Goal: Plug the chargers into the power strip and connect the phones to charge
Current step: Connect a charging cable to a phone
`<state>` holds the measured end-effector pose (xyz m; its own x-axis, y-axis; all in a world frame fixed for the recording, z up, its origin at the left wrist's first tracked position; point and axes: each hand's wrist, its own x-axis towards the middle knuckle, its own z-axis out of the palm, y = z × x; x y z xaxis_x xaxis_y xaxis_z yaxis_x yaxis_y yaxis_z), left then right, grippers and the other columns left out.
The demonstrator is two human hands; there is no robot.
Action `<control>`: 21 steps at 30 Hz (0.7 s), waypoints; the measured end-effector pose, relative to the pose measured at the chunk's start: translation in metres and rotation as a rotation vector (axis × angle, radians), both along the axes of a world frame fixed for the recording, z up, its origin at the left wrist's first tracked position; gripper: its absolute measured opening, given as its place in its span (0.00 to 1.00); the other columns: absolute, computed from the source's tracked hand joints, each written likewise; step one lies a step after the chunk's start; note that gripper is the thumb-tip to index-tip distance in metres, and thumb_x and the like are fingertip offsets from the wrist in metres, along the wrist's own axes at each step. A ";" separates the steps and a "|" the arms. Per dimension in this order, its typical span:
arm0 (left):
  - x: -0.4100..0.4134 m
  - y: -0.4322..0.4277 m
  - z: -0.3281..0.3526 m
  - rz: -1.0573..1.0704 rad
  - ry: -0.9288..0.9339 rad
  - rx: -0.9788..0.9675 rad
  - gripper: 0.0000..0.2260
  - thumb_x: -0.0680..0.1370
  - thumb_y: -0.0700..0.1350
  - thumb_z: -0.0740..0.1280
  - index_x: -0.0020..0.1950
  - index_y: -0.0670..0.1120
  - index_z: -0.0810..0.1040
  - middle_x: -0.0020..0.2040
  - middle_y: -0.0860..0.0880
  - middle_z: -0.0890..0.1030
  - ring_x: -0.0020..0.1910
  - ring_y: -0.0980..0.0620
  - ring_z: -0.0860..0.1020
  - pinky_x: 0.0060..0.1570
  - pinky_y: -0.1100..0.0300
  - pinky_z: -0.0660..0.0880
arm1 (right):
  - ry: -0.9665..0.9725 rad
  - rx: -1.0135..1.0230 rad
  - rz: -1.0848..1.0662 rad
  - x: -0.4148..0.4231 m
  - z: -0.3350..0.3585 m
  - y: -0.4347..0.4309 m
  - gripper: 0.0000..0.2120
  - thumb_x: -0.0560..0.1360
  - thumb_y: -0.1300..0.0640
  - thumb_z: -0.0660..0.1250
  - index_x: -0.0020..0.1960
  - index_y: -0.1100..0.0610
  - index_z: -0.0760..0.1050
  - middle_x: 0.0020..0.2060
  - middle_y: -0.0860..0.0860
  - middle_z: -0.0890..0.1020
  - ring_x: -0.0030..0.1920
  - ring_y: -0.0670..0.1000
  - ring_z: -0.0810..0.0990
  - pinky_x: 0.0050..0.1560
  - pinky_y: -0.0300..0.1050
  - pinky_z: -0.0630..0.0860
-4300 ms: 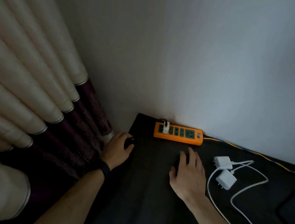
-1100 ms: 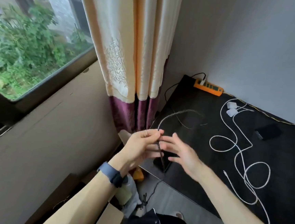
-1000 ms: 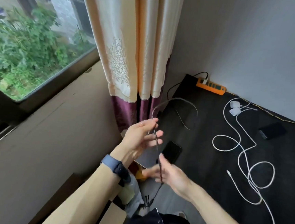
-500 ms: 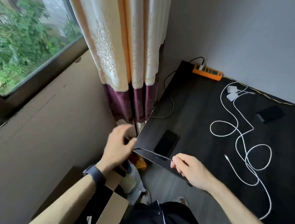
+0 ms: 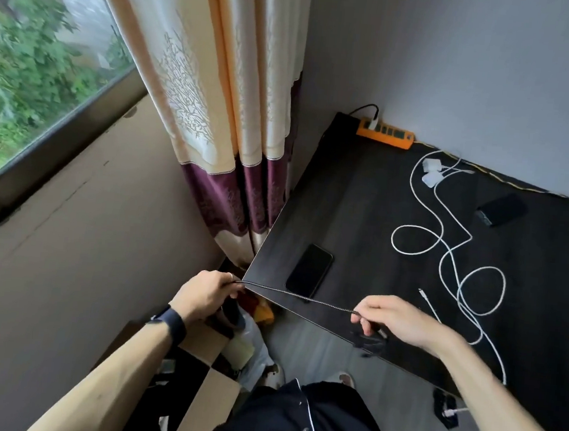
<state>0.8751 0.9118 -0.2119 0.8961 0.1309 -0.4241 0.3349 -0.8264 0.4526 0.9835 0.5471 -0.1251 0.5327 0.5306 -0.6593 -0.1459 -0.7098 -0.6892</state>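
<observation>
A dark braided cable (image 5: 296, 296) is stretched taut between my left hand (image 5: 205, 294) and my right hand (image 5: 394, 319), in front of the table's near corner. Both hands pinch it. A black phone (image 5: 309, 269) lies face up just behind the cable. The orange power strip (image 5: 386, 137) sits at the far corner against the wall with one white charger (image 5: 373, 123) plugged in. Two white chargers (image 5: 431, 173) lie loose on the black table (image 5: 363, 201), their white cables (image 5: 455, 257) looping forward. A second dark phone (image 5: 500, 209) lies at the right.
A cream and purple curtain (image 5: 223, 107) hangs left of the table beside a window (image 5: 32, 55). Cardboard boxes (image 5: 205, 397) and a plastic bag sit on the floor under my left arm. A small dark item with a white plug (image 5: 446, 410) lies on the floor.
My hands have drawn apart, pulling the dark cable straight across the table corner. My right hand moved rightward; the view shifted slightly closer to the table.
</observation>
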 end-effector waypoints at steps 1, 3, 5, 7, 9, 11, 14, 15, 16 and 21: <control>0.001 0.000 -0.002 0.015 -0.005 0.000 0.17 0.80 0.62 0.60 0.47 0.52 0.81 0.42 0.57 0.84 0.46 0.53 0.82 0.49 0.55 0.77 | 0.009 -0.042 0.046 -0.002 -0.003 -0.001 0.11 0.80 0.58 0.62 0.44 0.54 0.82 0.35 0.48 0.82 0.39 0.44 0.79 0.46 0.37 0.72; 0.007 0.000 -0.002 0.076 -0.023 0.017 0.15 0.80 0.60 0.60 0.50 0.54 0.82 0.45 0.55 0.85 0.49 0.50 0.82 0.49 0.54 0.78 | 0.035 -0.121 0.109 -0.005 -0.013 -0.006 0.11 0.79 0.55 0.62 0.43 0.53 0.81 0.34 0.46 0.80 0.37 0.44 0.81 0.48 0.42 0.75; 0.011 0.007 0.000 0.123 -0.005 0.066 0.12 0.81 0.56 0.61 0.54 0.54 0.82 0.50 0.50 0.85 0.52 0.45 0.81 0.51 0.53 0.78 | 0.024 -0.172 0.107 -0.007 -0.021 -0.016 0.12 0.79 0.50 0.62 0.42 0.52 0.80 0.33 0.45 0.79 0.36 0.45 0.81 0.51 0.49 0.77; 0.010 0.012 0.000 0.126 0.113 0.133 0.12 0.81 0.55 0.60 0.58 0.55 0.81 0.55 0.48 0.84 0.55 0.43 0.80 0.54 0.52 0.77 | -0.035 -0.185 0.068 -0.007 -0.022 -0.026 0.13 0.80 0.47 0.62 0.43 0.51 0.80 0.33 0.45 0.79 0.36 0.43 0.80 0.48 0.44 0.75; 0.011 0.006 0.005 0.049 0.264 0.221 0.15 0.80 0.54 0.61 0.64 0.56 0.77 0.61 0.48 0.81 0.60 0.44 0.78 0.59 0.52 0.75 | -0.116 -0.164 0.014 -0.006 -0.016 -0.029 0.12 0.80 0.48 0.63 0.44 0.51 0.81 0.33 0.45 0.80 0.36 0.42 0.79 0.47 0.39 0.74; 0.019 -0.016 0.012 -0.090 0.279 0.216 0.24 0.76 0.54 0.64 0.72 0.57 0.69 0.67 0.50 0.77 0.66 0.46 0.74 0.64 0.50 0.72 | -0.165 -0.122 -0.007 -0.006 -0.010 -0.024 0.11 0.80 0.49 0.62 0.44 0.50 0.81 0.32 0.45 0.80 0.36 0.41 0.79 0.48 0.40 0.75; 0.041 -0.077 0.034 -0.270 0.120 -0.043 0.29 0.74 0.56 0.69 0.74 0.55 0.69 0.69 0.52 0.75 0.70 0.50 0.71 0.67 0.53 0.69 | -0.184 -0.083 -0.001 -0.008 -0.005 -0.006 0.10 0.79 0.45 0.64 0.44 0.47 0.81 0.36 0.49 0.83 0.37 0.42 0.79 0.49 0.44 0.77; 0.048 -0.099 0.042 -0.308 0.083 -0.136 0.26 0.74 0.57 0.69 0.71 0.55 0.72 0.67 0.53 0.77 0.67 0.52 0.73 0.67 0.55 0.70 | -0.198 -0.080 -0.005 -0.009 -0.005 0.001 0.10 0.78 0.44 0.64 0.43 0.45 0.81 0.37 0.50 0.84 0.37 0.43 0.79 0.47 0.44 0.78; 0.053 -0.119 0.051 -0.315 0.072 -0.223 0.22 0.74 0.58 0.68 0.68 0.56 0.76 0.63 0.54 0.80 0.63 0.55 0.76 0.64 0.58 0.71 | -0.219 -0.074 -0.008 -0.009 -0.004 0.007 0.10 0.78 0.43 0.64 0.43 0.45 0.81 0.36 0.50 0.83 0.36 0.43 0.78 0.44 0.44 0.77; 0.065 -0.137 0.056 -0.212 0.065 -0.477 0.11 0.78 0.57 0.68 0.48 0.50 0.82 0.37 0.54 0.82 0.34 0.63 0.78 0.39 0.71 0.73 | -0.203 -0.043 -0.059 0.000 0.002 0.005 0.13 0.79 0.42 0.62 0.45 0.47 0.81 0.36 0.48 0.83 0.36 0.43 0.80 0.46 0.43 0.77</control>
<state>0.9399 0.7750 -0.1557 0.8518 -0.2718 -0.4479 0.2225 -0.5862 0.7790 0.9832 0.5525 -0.1232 0.6859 0.4682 -0.5571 -0.0495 -0.7338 -0.6776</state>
